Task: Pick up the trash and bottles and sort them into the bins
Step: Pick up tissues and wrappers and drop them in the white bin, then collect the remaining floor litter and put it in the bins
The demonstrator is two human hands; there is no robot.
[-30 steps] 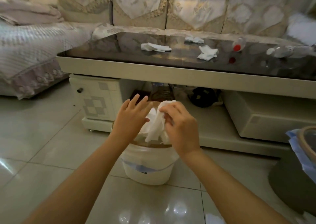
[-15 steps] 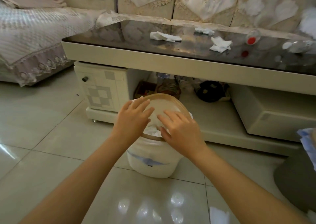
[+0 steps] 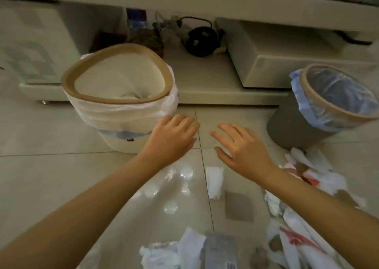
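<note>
Two lowered hands (image 3: 207, 143), two bins (image 3: 117, 84)

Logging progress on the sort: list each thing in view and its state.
White bin: upright, lined, tissue inside.
Grey bin: upright, blue liner, contents unclear.
Left hand: open, holding nothing.
Right hand: open, holding nothing.
Folded tissue: lying on floor.
Wrapper pile: scattered on floor.

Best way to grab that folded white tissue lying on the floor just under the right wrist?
Pinch the folded tissue across its narrow width, near the middle, coming straight down from above. It lies flat on the tile floor, long and slim, and the right hand hovers open close by.
</note>
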